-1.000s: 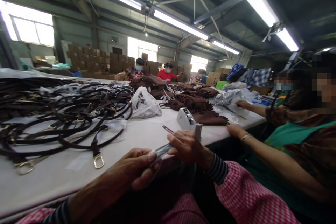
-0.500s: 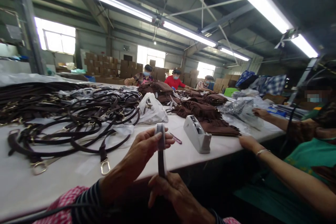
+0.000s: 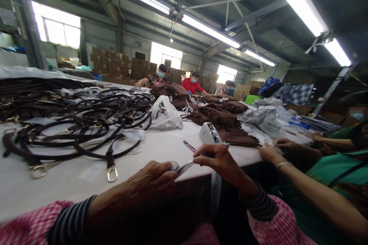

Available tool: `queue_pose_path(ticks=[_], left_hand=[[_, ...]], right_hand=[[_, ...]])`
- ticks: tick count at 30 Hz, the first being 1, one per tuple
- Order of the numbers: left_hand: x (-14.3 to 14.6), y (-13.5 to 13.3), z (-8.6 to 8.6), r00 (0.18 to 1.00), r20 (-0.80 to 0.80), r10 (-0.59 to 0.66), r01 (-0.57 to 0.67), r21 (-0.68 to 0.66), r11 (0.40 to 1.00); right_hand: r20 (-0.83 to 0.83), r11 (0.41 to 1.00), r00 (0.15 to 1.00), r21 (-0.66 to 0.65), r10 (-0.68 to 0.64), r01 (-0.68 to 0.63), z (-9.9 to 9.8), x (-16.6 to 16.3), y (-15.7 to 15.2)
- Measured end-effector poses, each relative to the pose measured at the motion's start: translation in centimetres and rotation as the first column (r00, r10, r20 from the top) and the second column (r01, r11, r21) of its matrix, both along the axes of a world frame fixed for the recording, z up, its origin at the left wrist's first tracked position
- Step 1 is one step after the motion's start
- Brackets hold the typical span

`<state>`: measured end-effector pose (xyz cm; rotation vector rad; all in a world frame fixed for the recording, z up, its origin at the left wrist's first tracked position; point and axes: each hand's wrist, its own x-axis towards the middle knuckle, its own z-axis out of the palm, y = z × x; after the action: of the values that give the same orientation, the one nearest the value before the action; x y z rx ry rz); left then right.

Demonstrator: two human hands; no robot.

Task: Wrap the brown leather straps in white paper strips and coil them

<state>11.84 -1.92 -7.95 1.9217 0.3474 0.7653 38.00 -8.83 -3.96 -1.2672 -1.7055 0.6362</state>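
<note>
Over the table's front edge, my left hand [image 3: 156, 174] is closed around one end of a strap [image 3: 184, 168], bundled or wrapped in pale, shiny film. My right hand [image 3: 221, 160] pinches the strap's other visible end between thumb and fingers, so a short stretch spans the two hands. Below the right hand hangs a pale translucent strip [image 3: 215, 191]; whether it joins the strap I cannot tell. Just behind the right hand stands a light grey tape dispenser [image 3: 206, 131], partly hidden by it. A thin pink pointed tool [image 3: 189, 146] lies beside the dispenser.
Looped dark brown straps with gold clasps [image 3: 112, 174] pile up at left. A white plastic bag [image 3: 165, 115] sits mid-table, with stacked brown fringed cloth goods [image 3: 215, 118] beyond. A co-worker's arm [image 3: 304, 183] reaches in from the right. Other people work across the table.
My left hand has turned over and lowered. My right hand has risen from beneath it to the right, near the dispenser, drawing the strap sideways. A translucent strip now hangs there.
</note>
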Motion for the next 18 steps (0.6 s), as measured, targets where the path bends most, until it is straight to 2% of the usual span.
queue_pose_path(ticks=[2, 5, 7, 10, 12, 14, 16, 18], left_hand=[[0.0, -0.2, 1.1, 0.996, -0.081, -0.032, 0.025, -0.093, 0.995], [-0.1, -0.3, 1.5, 0.992, -0.111, -0.066, 0.025, -0.339, 0.94], [-0.3, -0.3, 0.6, 0.998, -0.06, -0.036, 0.001, -0.495, 0.869], [-0.7, -0.5, -1.5, 1.0, -0.014, -0.005, -0.005, -0.648, 0.761], [-0.7, -0.7, -2.4, 1.0, 0.022, -0.012, 0.023, -0.686, 0.727], [-0.5, -0.9, -2.5, 0.997, 0.075, 0.001, 0.051, -0.688, 0.724], [-0.1, -0.8, -1.9, 0.99, 0.139, 0.031, 0.072, -0.677, 0.732], [0.4, -0.6, -0.7, 0.97, 0.23, 0.073, 0.106, -0.678, 0.727]], right_hand=[[-0.058, 0.999, 0.998, 0.016, 0.039, -0.038, -1.0, -0.6, 2.1], [-0.154, 0.999, 0.988, 0.021, 0.034, -0.031, -4.3, -2.7, 4.1], [-0.172, 0.998, 0.984, 0.042, -0.038, 0.046, -6.5, -4.0, 4.5], [-0.018, 0.967, 0.981, 0.167, -0.194, 0.194, -7.8, -4.9, 4.5], [0.118, 0.955, 0.967, 0.225, -0.224, 0.194, -7.5, -5.0, 4.4], [0.19, 0.967, 0.966, 0.217, -0.173, 0.131, -7.2, -5.4, 4.3], [0.139, 0.982, 0.984, 0.169, -0.113, 0.088, -7.4, -6.3, 4.2], [-0.03, 0.983, 0.993, 0.141, -0.117, 0.12, -8.1, -7.6, 3.8]])
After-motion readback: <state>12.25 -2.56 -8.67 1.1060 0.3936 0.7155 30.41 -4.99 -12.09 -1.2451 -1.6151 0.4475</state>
